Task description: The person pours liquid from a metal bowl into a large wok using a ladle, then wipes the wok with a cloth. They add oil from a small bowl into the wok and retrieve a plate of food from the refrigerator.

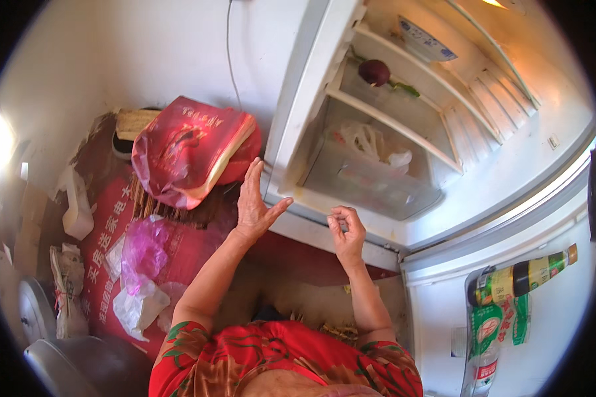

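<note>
My left hand (255, 206) is raised beside the fridge's left edge, open, with fingers stretched and thumb apart. It holds nothing, and its fingertips are near a red plastic bag (179, 145). In front of the open fridge (377, 228) hovers my right hand (348, 235), its fingers curled in and nothing visible in them. Inside the fridge, a round dark purple vegetable (374, 73) with green ends lies on a shelf. A blue-and-white dish (427, 38) sits on the shelf above. The clear drawer (377, 188) below contains a white plastic bag (367, 139).
The fridge door (543, 337) stands open at right, its rack holding a dark bottle (523, 278) and green packets (496, 327). On the red floor sheet (112, 284) lie purple and white plastic bags (142, 255). A grey rounded object (79, 367) is at lower left.
</note>
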Action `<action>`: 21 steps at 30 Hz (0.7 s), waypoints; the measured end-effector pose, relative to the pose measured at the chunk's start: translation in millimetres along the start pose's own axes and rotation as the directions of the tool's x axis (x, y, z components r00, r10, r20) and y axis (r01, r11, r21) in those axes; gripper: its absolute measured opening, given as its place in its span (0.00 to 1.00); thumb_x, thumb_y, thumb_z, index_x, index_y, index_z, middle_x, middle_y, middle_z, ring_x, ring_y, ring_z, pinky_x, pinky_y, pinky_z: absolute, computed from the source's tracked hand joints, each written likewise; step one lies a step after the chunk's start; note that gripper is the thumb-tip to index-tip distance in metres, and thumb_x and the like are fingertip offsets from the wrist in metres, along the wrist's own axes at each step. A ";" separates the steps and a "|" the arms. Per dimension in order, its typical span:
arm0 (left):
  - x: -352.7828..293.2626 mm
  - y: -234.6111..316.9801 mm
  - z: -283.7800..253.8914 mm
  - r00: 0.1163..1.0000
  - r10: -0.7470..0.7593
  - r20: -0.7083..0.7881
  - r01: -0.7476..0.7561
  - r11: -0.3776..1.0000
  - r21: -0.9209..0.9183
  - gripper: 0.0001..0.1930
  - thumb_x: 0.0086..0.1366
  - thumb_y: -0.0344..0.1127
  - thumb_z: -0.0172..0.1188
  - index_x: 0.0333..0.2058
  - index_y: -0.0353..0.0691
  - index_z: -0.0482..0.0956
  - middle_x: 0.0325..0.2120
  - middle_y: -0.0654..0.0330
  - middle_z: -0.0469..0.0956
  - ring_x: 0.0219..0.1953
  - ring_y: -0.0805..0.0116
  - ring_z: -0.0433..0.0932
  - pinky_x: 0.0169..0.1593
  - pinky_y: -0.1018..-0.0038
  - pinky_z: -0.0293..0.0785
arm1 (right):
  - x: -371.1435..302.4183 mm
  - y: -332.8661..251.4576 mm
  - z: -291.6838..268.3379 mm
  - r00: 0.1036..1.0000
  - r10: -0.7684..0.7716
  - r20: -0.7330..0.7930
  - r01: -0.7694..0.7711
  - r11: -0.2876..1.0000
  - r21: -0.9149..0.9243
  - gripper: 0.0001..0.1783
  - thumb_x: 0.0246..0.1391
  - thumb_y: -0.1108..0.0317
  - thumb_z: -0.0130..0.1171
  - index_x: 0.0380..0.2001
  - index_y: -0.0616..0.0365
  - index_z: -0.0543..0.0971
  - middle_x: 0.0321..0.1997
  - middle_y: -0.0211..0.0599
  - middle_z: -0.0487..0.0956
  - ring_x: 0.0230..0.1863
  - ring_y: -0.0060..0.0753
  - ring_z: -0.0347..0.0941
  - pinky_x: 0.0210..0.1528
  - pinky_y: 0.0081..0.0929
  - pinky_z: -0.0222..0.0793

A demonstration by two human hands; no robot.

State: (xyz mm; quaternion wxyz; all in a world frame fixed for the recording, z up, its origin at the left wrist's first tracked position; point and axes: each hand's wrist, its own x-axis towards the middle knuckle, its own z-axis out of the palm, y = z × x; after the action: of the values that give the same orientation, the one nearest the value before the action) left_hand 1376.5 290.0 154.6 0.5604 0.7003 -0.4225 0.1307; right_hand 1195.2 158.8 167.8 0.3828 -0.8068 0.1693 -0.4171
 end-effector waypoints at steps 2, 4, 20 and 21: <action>25.6 13.7 21.6 0.996 -0.039 -0.085 0.040 0.999 0.003 0.47 0.44 0.43 0.71 0.57 0.34 0.52 0.60 0.44 0.53 0.60 0.47 0.55 0.59 0.62 0.57 | 21.5 -12.3 -9.9 0.993 -0.111 -0.025 0.111 0.994 -0.019 0.08 0.47 0.76 0.60 0.33 0.61 0.74 0.34 0.37 0.76 0.28 0.23 0.72 0.32 0.20 0.69; 36.1 -2.9 41.8 0.966 0.043 -0.256 -0.051 0.998 -0.025 0.47 0.41 0.37 0.72 0.56 0.34 0.52 0.60 0.44 0.51 0.60 0.46 0.55 0.59 0.61 0.57 | 43.3 -25.6 -19.5 0.972 -0.218 -0.090 0.220 0.976 0.012 0.07 0.47 0.78 0.60 0.31 0.61 0.74 0.33 0.37 0.76 0.27 0.23 0.71 0.31 0.19 0.69; 53.4 -14.9 50.8 0.969 -0.196 -0.152 0.209 0.975 0.071 0.42 0.43 0.38 0.69 0.53 0.37 0.53 0.41 0.47 0.70 0.40 0.45 0.73 0.38 0.58 0.72 | 284.4 -153.2 -117.5 0.832 -0.498 -0.242 0.228 0.706 -0.670 0.26 0.39 0.74 0.64 0.45 0.55 0.70 0.44 0.40 0.71 0.32 0.35 0.75 0.35 0.30 0.71; 52.7 -15.7 49.8 0.970 -0.193 -0.151 0.205 0.976 0.072 0.42 0.43 0.38 0.69 0.53 0.37 0.53 0.41 0.47 0.70 0.39 0.45 0.73 0.38 0.57 0.72 | 292.5 -155.5 -117.9 0.862 -0.467 -0.198 0.186 0.655 -0.732 0.27 0.38 0.73 0.65 0.45 0.54 0.70 0.44 0.40 0.71 0.33 0.37 0.75 0.36 0.31 0.71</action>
State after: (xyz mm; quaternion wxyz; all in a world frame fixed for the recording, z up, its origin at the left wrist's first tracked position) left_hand 1405.7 222.1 161.8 0.5686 0.7517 -0.3026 0.1418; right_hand 1267.3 30.3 487.0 -0.0683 -0.8132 0.2301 -0.5302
